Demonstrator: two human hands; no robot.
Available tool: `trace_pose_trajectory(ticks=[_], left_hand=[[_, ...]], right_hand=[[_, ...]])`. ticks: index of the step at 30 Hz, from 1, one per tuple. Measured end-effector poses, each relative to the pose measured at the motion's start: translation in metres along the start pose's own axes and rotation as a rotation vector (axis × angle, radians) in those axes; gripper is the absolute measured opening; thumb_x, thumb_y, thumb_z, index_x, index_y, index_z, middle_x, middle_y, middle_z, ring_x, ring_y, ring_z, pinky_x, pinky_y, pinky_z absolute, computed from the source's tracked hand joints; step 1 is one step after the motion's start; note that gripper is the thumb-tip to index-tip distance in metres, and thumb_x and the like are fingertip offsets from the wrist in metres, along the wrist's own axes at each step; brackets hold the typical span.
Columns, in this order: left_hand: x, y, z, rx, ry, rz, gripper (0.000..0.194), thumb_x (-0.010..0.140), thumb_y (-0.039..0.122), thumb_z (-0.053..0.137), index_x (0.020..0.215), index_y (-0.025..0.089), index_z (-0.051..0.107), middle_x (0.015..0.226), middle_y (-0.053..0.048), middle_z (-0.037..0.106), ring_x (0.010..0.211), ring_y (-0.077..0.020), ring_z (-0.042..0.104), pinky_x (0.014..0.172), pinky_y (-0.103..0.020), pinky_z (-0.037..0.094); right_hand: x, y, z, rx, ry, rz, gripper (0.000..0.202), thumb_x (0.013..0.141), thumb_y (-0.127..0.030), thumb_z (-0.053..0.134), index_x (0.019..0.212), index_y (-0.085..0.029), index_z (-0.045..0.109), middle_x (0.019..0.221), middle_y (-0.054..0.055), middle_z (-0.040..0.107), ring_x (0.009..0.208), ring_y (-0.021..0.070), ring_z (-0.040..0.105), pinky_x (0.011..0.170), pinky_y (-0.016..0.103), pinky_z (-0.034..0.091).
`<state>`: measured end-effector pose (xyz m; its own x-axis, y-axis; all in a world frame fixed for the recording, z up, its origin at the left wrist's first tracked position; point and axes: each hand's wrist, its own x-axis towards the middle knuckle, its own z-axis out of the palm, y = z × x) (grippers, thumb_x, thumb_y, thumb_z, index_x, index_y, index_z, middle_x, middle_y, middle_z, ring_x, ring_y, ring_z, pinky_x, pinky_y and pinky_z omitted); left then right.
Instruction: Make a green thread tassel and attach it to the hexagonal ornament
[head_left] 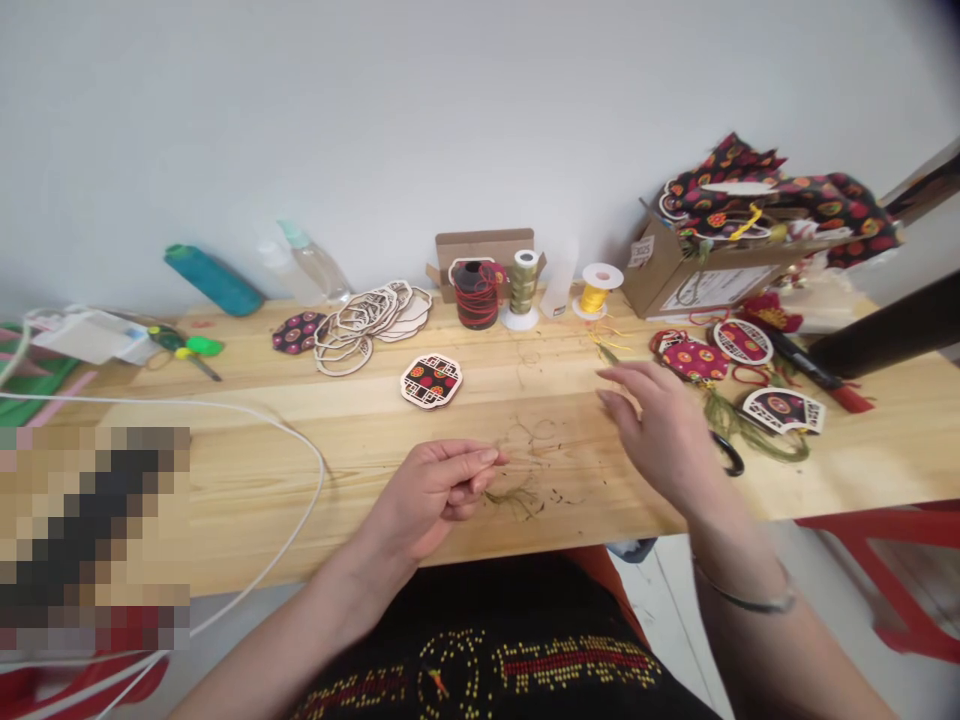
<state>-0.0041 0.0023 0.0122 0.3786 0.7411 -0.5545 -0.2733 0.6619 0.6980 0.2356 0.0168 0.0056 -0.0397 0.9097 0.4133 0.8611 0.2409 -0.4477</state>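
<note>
My left hand (450,485) is closed in a pinch above the front of the wooden table, with thumb and forefinger together. Whatever sits between those fingertips is too small to make out. Just past them lie loose green threads (514,497) and dark scraps. My right hand (656,425) is raised over the table to the right, thumb and fingers slightly apart, with nothing visible in them. Beyond its fingertips is a small green thread end (607,352) beside yellow thread. An eight-sided patterned pendant (431,381) with a pale wooden frame lies flat ahead of my left hand.
Wooden frames (375,322) lie piled at the back left. Along the wall stand a red cord spool (477,295), a green thread spool (523,290) and a yellow spool (596,292). Fabric fills a cardboard box (709,285). A white cable (319,470) loops at left.
</note>
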Motion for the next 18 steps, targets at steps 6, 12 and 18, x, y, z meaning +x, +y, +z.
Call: trace_pose_trajectory(ticks=[6,12,18], left_hand=[[0.004,0.001,-0.006,-0.036,0.051,0.02,0.017,0.064,0.021,0.075,0.074,0.008,0.074,0.048,0.005,0.045,0.038,0.0022,0.021,0.038,-0.013,0.011],[0.008,0.001,-0.005,-0.04,0.076,0.03,0.016,0.064,0.021,0.076,0.073,0.008,0.074,0.049,0.004,0.045,0.039,0.0022,0.023,0.037,-0.012,0.012],[0.006,0.001,-0.01,-0.041,0.092,0.063,0.017,0.064,0.021,0.076,0.075,0.009,0.074,0.049,0.004,0.045,0.039,0.0021,0.022,0.037,-0.012,0.013]], right_hand=[[-0.039,0.035,-0.033,-0.656,-0.363,0.089,0.018,0.081,-0.012,0.049,0.085,-0.006,0.065,0.08,0.019,0.065,0.077,0.032,0.062,0.072,0.042,0.049],[-0.061,0.056,-0.037,-0.67,-0.4,0.019,0.024,0.079,-0.007,0.043,0.093,-0.008,0.061,0.092,0.019,0.064,0.087,0.0302,0.061,0.078,0.04,0.049],[-0.066,0.055,-0.032,-0.629,-0.349,-0.012,0.03,0.08,-0.012,0.043,0.104,-0.004,0.058,0.094,0.019,0.061,0.089,0.0307,0.059,0.081,0.041,0.049]])
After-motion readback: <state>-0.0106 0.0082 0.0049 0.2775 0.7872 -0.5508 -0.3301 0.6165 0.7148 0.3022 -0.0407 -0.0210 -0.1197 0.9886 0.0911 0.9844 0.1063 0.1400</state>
